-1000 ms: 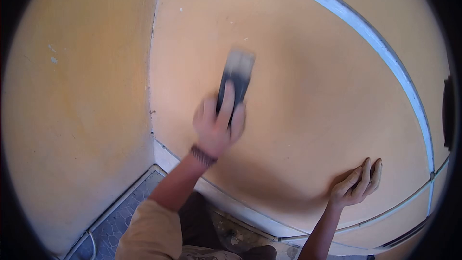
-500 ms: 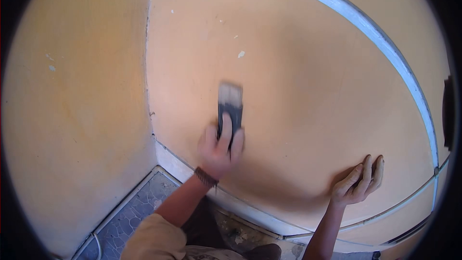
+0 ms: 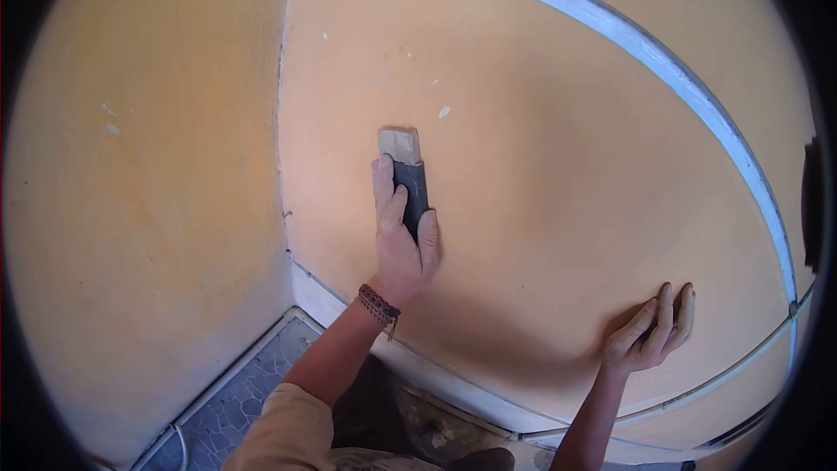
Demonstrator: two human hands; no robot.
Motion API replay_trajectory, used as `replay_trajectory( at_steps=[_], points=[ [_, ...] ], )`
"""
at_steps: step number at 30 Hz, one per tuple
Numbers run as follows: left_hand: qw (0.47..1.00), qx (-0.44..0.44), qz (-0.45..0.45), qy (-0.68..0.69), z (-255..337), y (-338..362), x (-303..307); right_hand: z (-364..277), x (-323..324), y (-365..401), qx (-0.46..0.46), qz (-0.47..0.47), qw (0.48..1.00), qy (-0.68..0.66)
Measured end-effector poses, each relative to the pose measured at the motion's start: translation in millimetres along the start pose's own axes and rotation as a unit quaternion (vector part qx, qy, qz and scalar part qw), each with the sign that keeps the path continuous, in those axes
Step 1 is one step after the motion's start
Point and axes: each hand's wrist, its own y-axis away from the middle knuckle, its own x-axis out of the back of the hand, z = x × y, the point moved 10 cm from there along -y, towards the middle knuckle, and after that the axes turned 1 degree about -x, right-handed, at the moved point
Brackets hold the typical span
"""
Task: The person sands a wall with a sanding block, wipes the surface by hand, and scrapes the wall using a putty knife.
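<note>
My left hand grips a sanding block, a pale block whose lower part is wrapped in dark sheet. The block lies flat against the peach-painted wall, its bare end pointing up. Fingers run along its left side and over its face, with the thumb at the right. Lower right, my right hand is at the same wall with fingers apart and pointing upward, holding nothing. A braided bracelet circles my left wrist.
A yellowish side wall meets the peach wall in a corner at the left. A light-blue band curves across the upper right. Below are a pale baseboard and blue patterned floor tiles. Small white chips mark both walls.
My left hand has moved the sanding block slightly up and to the left on the wall, and its fingers have shifted on it. The view has tilted a little; my right hand stays put.
</note>
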Motion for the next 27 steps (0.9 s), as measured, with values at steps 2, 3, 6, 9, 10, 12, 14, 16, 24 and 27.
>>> replay_trajectory(
  at_steps=[2, 3, 6, 9, 10, 12, 14, 16, 24, 27],
  points=[
    [0.999, -0.035, 0.009, -0.019, 4.8, -14.4, -3.1, -1.6, 0.8, -0.7, -0.005, 0.009, 1.000, -0.011],
    [0.998, -0.038, -0.002, -0.051, 14.1, -57.4, -2.4, -1.5, 1.2, -1.5, -0.006, 0.012, 1.000, -0.017],
    [0.986, -0.130, 0.018, -0.104, 24.5, -143.1, -1.0, -1.6, 1.4, -1.5, -0.004, 0.013, 1.000, -0.018],
    [0.984, -0.140, 0.019, -0.105, 21.8, -145.6, -0.3, 0.7, 0.2, -0.3, -0.010, 0.003, 1.000, 0.000],
    [0.987, -0.134, 0.013, -0.086, 22.1, -119.4, -0.2, 0.3, 1.2, 1.0, -0.012, 0.002, 1.000, 0.001],
    [0.995, -0.044, -0.030, -0.087, 31.0, -44.6, -11.9, -0.6, 0.9, 0.0, -0.012, 0.014, 1.000, 0.001],
    [0.995, -0.035, -0.020, -0.087, 29.8, 36.2, -23.1, 0.4, 2.6, 2.3, -0.008, 0.007, 1.000, 0.010],
    [0.992, -0.092, 0.002, -0.089, 48.3, -30.4, -19.5, 0.2, 1.2, 0.3, -0.003, 0.014, 1.000, -0.012],
    [0.987, -0.129, 0.061, -0.072, 44.7, -97.2, -11.4, 2.2, 0.1, 1.9, -0.019, 0.007, 1.000, -0.011],
    [0.989, 0.052, -0.083, -0.107, 43.3, 24.9, -31.3, 1.9, -0.6, 3.6, -0.019, 0.003, 1.000, -0.016]
  ],
)
